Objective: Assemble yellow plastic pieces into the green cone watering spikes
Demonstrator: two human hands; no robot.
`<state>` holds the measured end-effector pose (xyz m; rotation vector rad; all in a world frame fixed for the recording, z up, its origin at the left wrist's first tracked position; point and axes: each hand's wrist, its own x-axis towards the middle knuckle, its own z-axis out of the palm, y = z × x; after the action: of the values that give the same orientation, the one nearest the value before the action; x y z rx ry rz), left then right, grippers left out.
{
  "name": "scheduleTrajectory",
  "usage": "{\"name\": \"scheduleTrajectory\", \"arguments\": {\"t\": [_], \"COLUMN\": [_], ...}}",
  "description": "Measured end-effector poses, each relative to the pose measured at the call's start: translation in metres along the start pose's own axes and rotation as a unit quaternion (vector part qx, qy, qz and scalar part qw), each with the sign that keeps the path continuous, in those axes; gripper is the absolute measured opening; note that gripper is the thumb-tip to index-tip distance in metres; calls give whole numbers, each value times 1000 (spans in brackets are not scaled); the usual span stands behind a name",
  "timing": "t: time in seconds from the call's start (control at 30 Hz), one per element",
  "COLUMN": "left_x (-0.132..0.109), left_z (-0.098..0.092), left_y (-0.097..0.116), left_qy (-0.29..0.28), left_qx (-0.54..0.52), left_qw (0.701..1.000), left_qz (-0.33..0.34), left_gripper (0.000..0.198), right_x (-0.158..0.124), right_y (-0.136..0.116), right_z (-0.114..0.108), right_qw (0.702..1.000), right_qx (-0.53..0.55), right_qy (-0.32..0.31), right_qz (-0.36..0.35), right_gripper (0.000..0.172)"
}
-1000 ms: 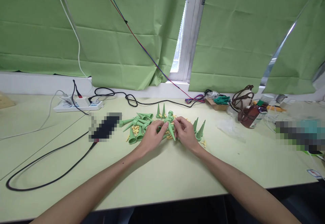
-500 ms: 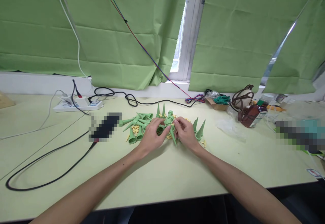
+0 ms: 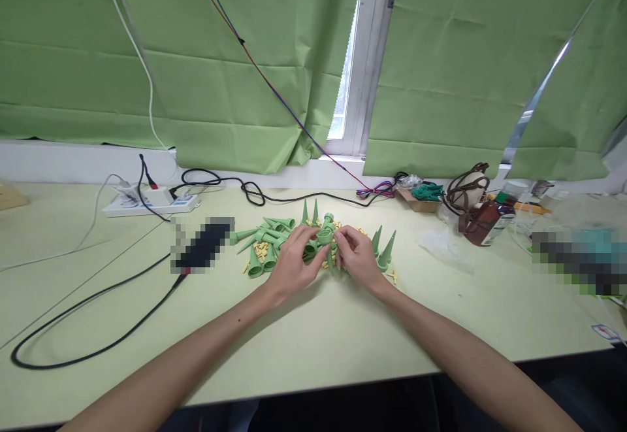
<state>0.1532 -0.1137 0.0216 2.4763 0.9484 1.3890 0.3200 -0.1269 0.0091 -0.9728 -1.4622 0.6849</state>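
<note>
My left hand [image 3: 296, 261] has its thumb and fingers around a green plastic watering spike [image 3: 325, 235], whose round, wide end faces up toward me while its point angles down. Close on its right side, my right hand [image 3: 360, 257] is closed in a pinch by the spike's rim; anything between those fingertips is too small or hidden to make out. Under and around both hands lies a pile of similar green spikes [image 3: 255, 266], some lying down. Small yellow plastic pieces [image 3: 262, 249] are scattered among them. To the right, more green spikes [image 3: 386, 252] stand point up.
A black device [image 3: 206, 244], blurred out, lies left of the pile with a looped black cable. Behind it sits a white power strip [image 3: 151, 203]. At right are a clear plastic bag [image 3: 443, 246], a brown bottle [image 3: 490, 219] and a small cardboard box [image 3: 418, 202].
The spike in my left hand has tilted, so its wide end now faces me and its point, which stuck out toward me, appears foreshortened. Both hands stay nearly in place.
</note>
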Motion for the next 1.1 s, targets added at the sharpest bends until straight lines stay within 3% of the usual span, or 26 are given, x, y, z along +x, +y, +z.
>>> {"name": "scheduleTrajectory", "arguments": {"t": [1.1], "left_x": [-3], "left_z": [2], "left_y": [0], "left_qy": [25], "left_qx": [9], "left_qw": [990], "left_qz": [139], "left_gripper": [39], "right_x": [-3], "right_y": [-1], "right_z": [1], "right_qw": [1000], "right_qx": [-8], "right_qy": [1], "right_qz": [-22], "right_gripper": [31]}}
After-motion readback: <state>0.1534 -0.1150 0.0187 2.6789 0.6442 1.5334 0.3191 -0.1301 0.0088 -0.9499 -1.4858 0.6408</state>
